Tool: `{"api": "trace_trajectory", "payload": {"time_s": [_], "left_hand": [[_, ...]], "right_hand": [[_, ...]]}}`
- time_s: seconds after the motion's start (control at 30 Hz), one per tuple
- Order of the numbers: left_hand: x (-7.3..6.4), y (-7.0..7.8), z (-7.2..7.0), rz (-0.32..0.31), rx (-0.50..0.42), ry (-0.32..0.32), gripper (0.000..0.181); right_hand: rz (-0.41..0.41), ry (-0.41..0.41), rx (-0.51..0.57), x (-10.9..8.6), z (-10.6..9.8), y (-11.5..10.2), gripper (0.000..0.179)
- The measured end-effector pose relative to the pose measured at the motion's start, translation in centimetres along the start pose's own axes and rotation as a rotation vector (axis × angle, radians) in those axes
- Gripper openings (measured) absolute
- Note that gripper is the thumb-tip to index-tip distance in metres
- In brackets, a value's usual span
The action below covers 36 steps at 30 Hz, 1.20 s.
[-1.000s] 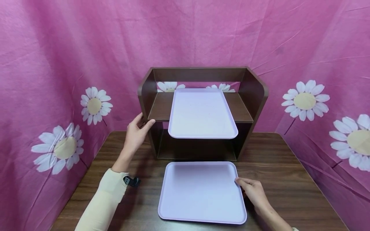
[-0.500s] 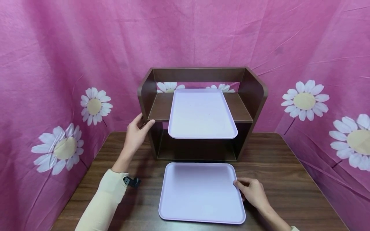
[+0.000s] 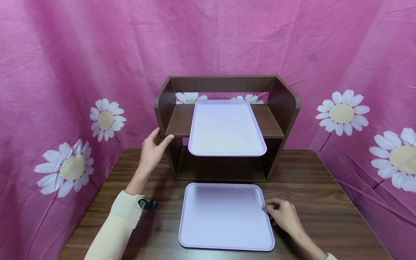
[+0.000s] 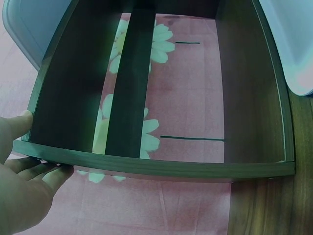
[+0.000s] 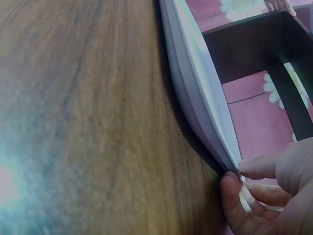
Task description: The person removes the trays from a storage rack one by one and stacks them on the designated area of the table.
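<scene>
A dark brown two-tier shelf [image 3: 276, 121] stands on the table. My left hand [image 3: 152, 153] grips its left side panel, with the thumb at the front corner of the middle board and the fingers on the outer face. One pale lilac tray [image 3: 227, 126] lies on that board, its near end jutting past the front edge. Before the shelf, a second lilac tray [image 3: 225, 216] lies on the table. My right hand [image 3: 284, 215] pinches the right rim of this front tray. Seen in the right wrist view, thumb and fingers [image 5: 259, 167] meet at the tray's edge.
The wood-grain table [image 3: 312, 187] extends to both sides of the shelf. A pink curtain [image 3: 208, 39] with large daisies surrounds it at the back and sides. A small black device [image 3: 148, 204] is strapped at the left sleeve.
The front tray has shifted very slightly and its far edge appears a little lower. My right hand has moved slightly left with the rim. The left hand, shelf and upper tray stay put.
</scene>
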<state>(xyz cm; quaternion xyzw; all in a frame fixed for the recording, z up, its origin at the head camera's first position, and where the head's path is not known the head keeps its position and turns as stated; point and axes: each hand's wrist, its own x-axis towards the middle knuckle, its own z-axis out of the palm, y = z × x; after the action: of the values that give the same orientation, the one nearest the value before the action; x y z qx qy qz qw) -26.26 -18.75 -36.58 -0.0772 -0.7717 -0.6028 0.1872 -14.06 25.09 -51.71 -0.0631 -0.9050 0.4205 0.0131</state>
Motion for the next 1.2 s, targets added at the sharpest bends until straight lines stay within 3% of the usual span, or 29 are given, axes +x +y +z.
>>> {"api": "trace_trajectory", "payload": {"time_s": [0.67,1.0,1.2], "left_hand": [[0.0,-0.2,-0.1,0.001,-0.006,-0.001,0.057],[-0.1,-0.1,-0.1,0.007,0.005,-0.002,0.055],[-0.1,-0.2,-0.1,0.004,0.011,0.001,0.056]], "right_hand": [[-0.007,0.012,-0.011,0.3,-0.2,-0.3,0.017],[-0.031,0.011,0.024,0.7,-1.6,-2.3,0.016],[-0.038,-0.028,0.112,0.8,-2.3,-3.8,0.020]]}}
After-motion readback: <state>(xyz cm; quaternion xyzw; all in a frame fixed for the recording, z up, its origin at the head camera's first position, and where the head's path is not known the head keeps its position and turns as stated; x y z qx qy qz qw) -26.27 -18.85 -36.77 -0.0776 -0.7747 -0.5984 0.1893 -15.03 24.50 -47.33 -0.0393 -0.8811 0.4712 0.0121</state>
